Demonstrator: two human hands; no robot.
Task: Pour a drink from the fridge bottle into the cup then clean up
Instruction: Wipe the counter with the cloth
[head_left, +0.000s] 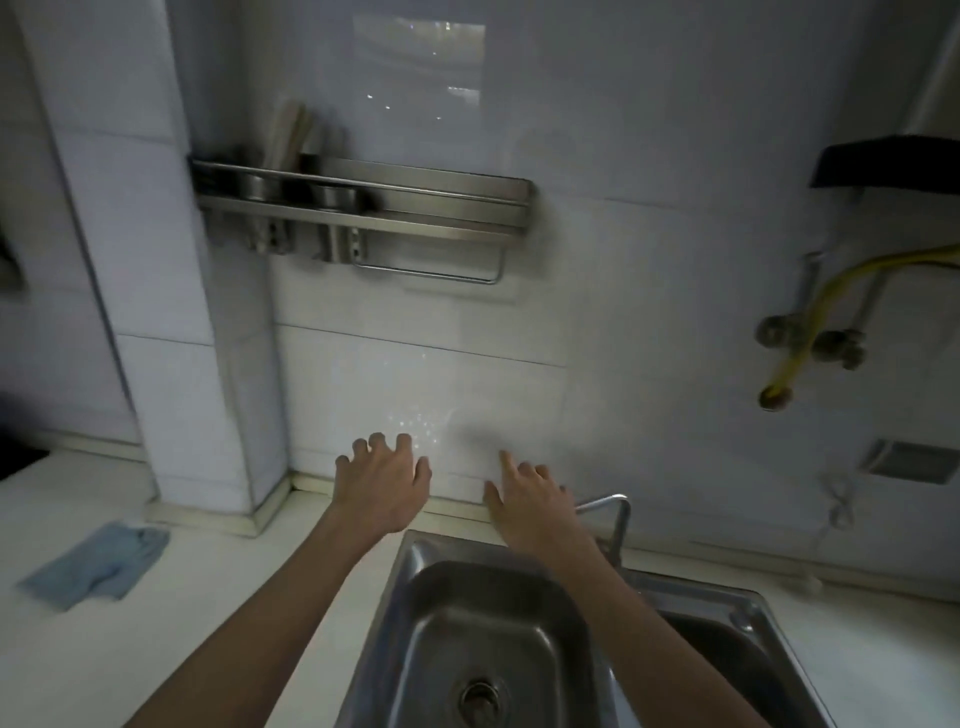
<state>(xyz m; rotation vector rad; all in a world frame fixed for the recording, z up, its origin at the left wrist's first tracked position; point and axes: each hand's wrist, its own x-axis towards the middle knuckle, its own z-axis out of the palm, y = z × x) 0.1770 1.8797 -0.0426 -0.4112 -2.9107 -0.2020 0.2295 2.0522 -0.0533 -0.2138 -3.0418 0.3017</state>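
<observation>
Both arms reach forward over the back of a steel sink (415, 582), palms down and holding nothing. The left hand (382, 480) has its fingers spread and slightly curled, out above the counter (208, 597) just past the sink's rear left corner. The right hand (530, 501) is loose and unclenched too, index finger pointing ahead — it sits just left of the tap (613, 519), which rises behind the basin.

Neither the bottle nor the cup shows anywhere in this view.

The sink has 2 basins; the near one shows its drain (480, 699) at the bottom edge of the view. On the counter to the left lies a crumpled blue cloth (98, 564), well apart from both hands. On the tiled wall (623, 260) above hangs a metal rack (363, 208) with 2 small tins and some utensils, blurred. To the right, a yellow hose (810, 332) runs past pipe valves.
</observation>
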